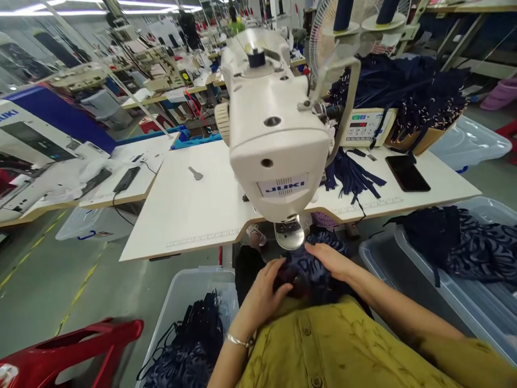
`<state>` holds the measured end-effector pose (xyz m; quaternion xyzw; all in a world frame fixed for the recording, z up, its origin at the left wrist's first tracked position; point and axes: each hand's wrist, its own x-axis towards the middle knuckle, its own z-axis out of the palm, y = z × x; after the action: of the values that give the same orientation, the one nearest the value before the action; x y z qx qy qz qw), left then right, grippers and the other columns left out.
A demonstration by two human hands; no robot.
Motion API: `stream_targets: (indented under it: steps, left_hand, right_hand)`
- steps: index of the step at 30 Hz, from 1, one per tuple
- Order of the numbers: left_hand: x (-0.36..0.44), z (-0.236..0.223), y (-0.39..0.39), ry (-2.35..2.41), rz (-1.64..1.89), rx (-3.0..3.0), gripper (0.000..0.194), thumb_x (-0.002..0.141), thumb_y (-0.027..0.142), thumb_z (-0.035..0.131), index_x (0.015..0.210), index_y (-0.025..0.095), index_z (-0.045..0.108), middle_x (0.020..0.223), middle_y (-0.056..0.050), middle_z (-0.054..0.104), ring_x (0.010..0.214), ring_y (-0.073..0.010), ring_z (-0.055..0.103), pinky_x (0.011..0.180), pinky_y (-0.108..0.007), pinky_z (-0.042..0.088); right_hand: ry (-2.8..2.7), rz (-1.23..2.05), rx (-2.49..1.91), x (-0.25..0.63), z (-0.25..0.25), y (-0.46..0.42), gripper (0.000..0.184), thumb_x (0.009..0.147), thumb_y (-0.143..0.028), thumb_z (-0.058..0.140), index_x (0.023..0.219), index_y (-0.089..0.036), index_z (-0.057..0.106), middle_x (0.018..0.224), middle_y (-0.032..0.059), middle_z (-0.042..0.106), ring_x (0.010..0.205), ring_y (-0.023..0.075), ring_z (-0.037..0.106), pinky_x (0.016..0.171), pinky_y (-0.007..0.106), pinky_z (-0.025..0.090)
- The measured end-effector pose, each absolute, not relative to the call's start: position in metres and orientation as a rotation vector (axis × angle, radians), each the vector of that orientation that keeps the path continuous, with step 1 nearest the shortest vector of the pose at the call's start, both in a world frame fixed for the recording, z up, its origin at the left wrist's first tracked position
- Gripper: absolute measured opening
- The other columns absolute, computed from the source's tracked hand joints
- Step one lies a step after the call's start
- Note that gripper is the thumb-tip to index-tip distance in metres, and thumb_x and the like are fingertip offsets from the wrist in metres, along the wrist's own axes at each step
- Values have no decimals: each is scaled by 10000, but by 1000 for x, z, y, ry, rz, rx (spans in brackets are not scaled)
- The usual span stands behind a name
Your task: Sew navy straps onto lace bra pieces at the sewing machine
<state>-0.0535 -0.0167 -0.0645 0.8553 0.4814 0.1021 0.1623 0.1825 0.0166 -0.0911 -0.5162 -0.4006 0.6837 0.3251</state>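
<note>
A dark blue patterned garment (309, 264) is bunched over my lap, just below the head of the white sewing machine (278, 129). My left hand (264, 288), with a silver bangle at the wrist, curls around the garment's left side. On the other side, my right hand (329, 260) grips its upper part, fingertips close to the machine's shiny metal plate (290, 237). The cloth between my hands is dark and partly blurred, and the undersides of my fingers are hidden.
Bins of dark garments stand at left (173, 350) and right (464, 242). On the white table (194, 210) lie a small grey metal piece (195, 173), navy strips (351, 175) and a black phone (407, 173). A red stool (81, 350) stands lower left.
</note>
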Motion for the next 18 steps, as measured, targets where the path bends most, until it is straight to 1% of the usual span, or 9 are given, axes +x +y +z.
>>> stream_targets:
  steps: [1, 2, 3, 4, 6, 10, 13, 15, 18]
  left_hand:
    - [-43, -59, -17, 1320, 345, 2515, 363, 945, 270, 437, 1299, 187, 429, 1187, -110, 621, 1066, -208, 608, 887, -353, 486]
    - [-35, -54, -17, 1328, 367, 2565, 269, 965, 249, 377, 1196, 174, 492, 1048, -98, 663, 945, -205, 638, 827, -351, 498]
    - [-28, -50, -16, 1344, 363, 2596, 232, 974, 228, 334, 1076, 171, 535, 895, -78, 673, 820, -202, 641, 758, -344, 499]
    - [-24, -47, -16, 1377, 346, 2617, 245, 974, 204, 303, 960, 178, 547, 760, -55, 650, 707, -196, 620, 691, -332, 487]
    - [-19, -43, -15, 1398, 299, 2632, 284, 963, 166, 282, 823, 193, 527, 610, -26, 584, 580, -188, 564, 607, -311, 445]
    - [-14, -44, -17, 1383, 245, 2683, 287, 949, 145, 296, 768, 201, 511, 537, -15, 545, 505, -181, 519, 541, -291, 391]
    - [-11, -45, -19, 1403, 218, 2693, 286, 972, 218, 329, 746, 204, 504, 512, -11, 530, 478, -179, 513, 505, -284, 364]
    - [-9, -45, -19, 1419, 213, 2689, 277, 982, 260, 345, 763, 202, 504, 537, -12, 548, 504, -181, 540, 529, -287, 391]
    - [-6, -45, -18, 1432, 188, 2641, 182, 964, 285, 391, 884, 179, 515, 682, -48, 622, 654, -209, 618, 623, -314, 463]
  right_hand:
    - [-968, 1832, -1309, 175, -84, 15, 535, 774, -692, 549, 649, -172, 529, 582, -9, 514, 571, 133, 474, 537, 257, 389]
    - [-932, 1851, -1270, 170, -78, 14, 537, 774, -695, 543, 654, -171, 532, 585, -4, 520, 578, 140, 486, 545, 264, 397]
    - [-954, 1832, -1253, 165, -72, 13, 528, 778, -686, 544, 649, -174, 526, 588, -4, 520, 587, 141, 487, 557, 267, 400]
    - [-1016, 1786, -1259, 161, -67, 11, 515, 790, -669, 543, 636, -179, 513, 590, -10, 512, 593, 137, 479, 569, 266, 399]
    - [-1209, 1639, -1308, 158, -61, 9, 485, 841, -616, 509, 611, -191, 476, 594, -24, 488, 598, 126, 451, 589, 262, 390]
    - [-1675, 1413, -1366, 163, -65, 11, 423, 963, -463, 354, 650, -201, 465, 648, -11, 523, 629, 136, 483, 625, 265, 400]
    - [-1956, 1236, -1444, 168, -70, 19, 317, 970, -357, 377, 739, -189, 515, 719, 37, 584, 698, 170, 558, 678, 279, 405]
    - [-1946, 1152, -1489, 169, -67, 22, 262, 968, -322, 382, 817, -176, 540, 762, 65, 605, 746, 194, 589, 710, 294, 406]
    - [-1785, 1174, -1387, 168, -56, 21, 330, 989, -376, 327, 826, -183, 539, 772, 49, 607, 768, 191, 590, 708, 291, 425]
